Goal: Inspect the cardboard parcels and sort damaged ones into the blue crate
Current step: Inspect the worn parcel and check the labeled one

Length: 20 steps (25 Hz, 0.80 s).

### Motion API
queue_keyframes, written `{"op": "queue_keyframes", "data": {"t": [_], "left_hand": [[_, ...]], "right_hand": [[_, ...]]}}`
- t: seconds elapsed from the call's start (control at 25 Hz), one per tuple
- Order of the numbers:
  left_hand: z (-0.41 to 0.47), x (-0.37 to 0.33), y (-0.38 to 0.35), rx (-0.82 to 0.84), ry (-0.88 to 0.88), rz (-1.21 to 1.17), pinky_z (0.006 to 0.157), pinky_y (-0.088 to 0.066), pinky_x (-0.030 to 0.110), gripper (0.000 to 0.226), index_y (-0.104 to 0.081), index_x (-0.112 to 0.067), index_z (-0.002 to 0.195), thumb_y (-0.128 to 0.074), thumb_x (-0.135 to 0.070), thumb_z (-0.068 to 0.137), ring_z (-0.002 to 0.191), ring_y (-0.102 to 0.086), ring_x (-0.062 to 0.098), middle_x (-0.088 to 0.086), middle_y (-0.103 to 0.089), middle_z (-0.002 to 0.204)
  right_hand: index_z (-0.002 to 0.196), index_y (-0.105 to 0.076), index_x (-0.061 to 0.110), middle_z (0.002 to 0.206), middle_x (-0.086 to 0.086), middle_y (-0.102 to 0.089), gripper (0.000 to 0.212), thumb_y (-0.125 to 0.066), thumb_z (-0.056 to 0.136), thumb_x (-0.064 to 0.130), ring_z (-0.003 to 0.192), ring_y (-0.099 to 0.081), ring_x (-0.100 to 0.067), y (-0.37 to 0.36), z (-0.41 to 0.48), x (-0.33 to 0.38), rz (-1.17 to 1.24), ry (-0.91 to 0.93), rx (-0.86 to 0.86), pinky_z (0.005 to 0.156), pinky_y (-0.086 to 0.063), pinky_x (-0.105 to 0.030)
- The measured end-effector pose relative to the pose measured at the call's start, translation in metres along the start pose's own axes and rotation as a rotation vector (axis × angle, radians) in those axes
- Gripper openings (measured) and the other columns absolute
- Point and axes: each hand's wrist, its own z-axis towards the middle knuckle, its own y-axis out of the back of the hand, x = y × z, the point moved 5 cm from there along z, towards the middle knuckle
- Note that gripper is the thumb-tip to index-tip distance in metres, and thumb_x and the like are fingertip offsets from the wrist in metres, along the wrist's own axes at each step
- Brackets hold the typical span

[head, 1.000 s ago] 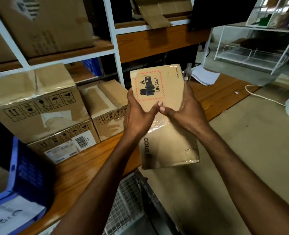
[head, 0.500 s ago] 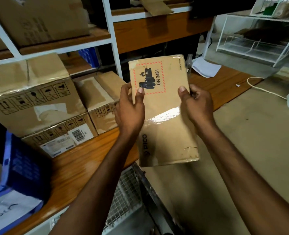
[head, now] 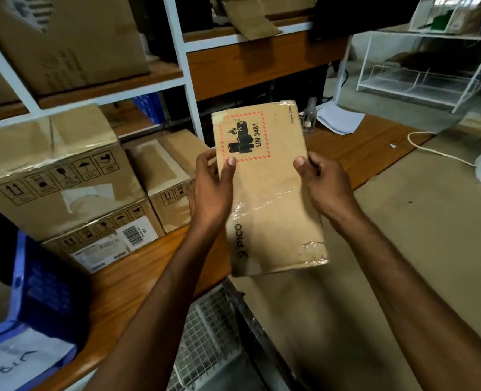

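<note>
the step in hand is inspection. a flat cardboard parcel point(head: 267, 187) is held up in the air in front of the person, above the near edge of the wooden counter point(head: 137, 280), with its printed face toward the camera. the left hand point(head: 209, 190) grips its left edge, thumb pressed on the front at the lower corner of the red-bordered battery label point(head: 242, 136), and its fingers point(head: 205, 158) curl round behind. the right hand point(head: 322, 190) grips the opposite edge the same way, thumb on the front and the rest hidden behind the card. both hands are closed on the parcel; neither is free.

the face on show gives grounds for doubt: clear tape point(head: 264, 201) lies wrinkled across the middle, and the lower right corner point(head: 312, 249) looks crushed and taped over. whether the back is worse cannot be told from here.

the blue crate point(head: 47, 280) sits at the lower left, well apart from the parcel, with something white lying in it. stacked cartons point(head: 55, 176) and a smaller carton point(head: 163, 176) stand on the counter between the crate and the hands.

the next move probably calls for a verdict. if more checking is wanted, the parcel needs turning over to show its other face. if it counts as damaged, it must travel left and down past the stacked cartons to the crate, and one hand could carry it, since it looks thin and light.
</note>
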Motion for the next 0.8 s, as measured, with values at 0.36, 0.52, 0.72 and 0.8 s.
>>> {"op": "queue_keyframes", "data": {"t": [0.36, 0.52, 0.72, 0.8], "left_hand": [[0.001, -0.005, 0.007, 0.05, 0.024, 0.195, 0.098, -0.057, 0.049, 0.073, -0.041, -0.026, 0.14, -0.081, -0.052, 0.085, 0.122, -0.06, 0.014, -0.004, -0.062, 0.139], [0.014, -0.017, 0.004, 0.216, 0.025, 0.386, 0.1, -0.055, 0.051, 0.08, -0.032, -0.017, 0.139, -0.079, -0.051, 0.086, 0.125, -0.06, 0.025, 0.002, -0.06, 0.14], [0.021, -0.021, 0.003, 0.329, 0.056, 0.467, 0.109, -0.049, 0.051, 0.095, -0.019, -0.011, 0.146, -0.081, -0.05, 0.085, 0.134, -0.055, 0.026, 0.003, -0.054, 0.148], [0.023, -0.02, 0.004, 0.312, 0.044, 0.519, 0.108, -0.05, 0.052, 0.096, -0.019, -0.011, 0.146, -0.077, -0.058, 0.085, 0.133, -0.056, 0.028, 0.004, -0.053, 0.149]], "right_hand": [[0.137, -0.059, 0.027, 0.123, 0.009, -0.072, 0.059, -0.083, 0.083, 0.036, 0.108, -0.069, -0.012, -0.005, 0.0, -0.001, -0.04, -0.053, 0.04, 0.096, -0.057, -0.046], [0.15, -0.038, 0.026, 0.137, 0.009, -0.06, 0.09, -0.087, 0.077, 0.046, 0.12, -0.059, -0.013, -0.015, -0.007, 0.003, -0.163, -0.053, 0.134, 0.096, -0.052, -0.036], [0.158, -0.007, 0.026, 0.157, 0.0, -0.041, 0.125, -0.088, 0.068, 0.058, 0.135, -0.049, -0.024, -0.025, -0.011, 0.007, -0.321, -0.029, 0.21, 0.102, -0.051, -0.044], [0.158, 0.0, 0.027, 0.161, -0.002, -0.03, 0.137, -0.09, 0.061, 0.062, 0.138, -0.045, -0.025, -0.03, -0.011, 0.011, -0.381, -0.032, 0.228, 0.101, -0.051, -0.045]]}}
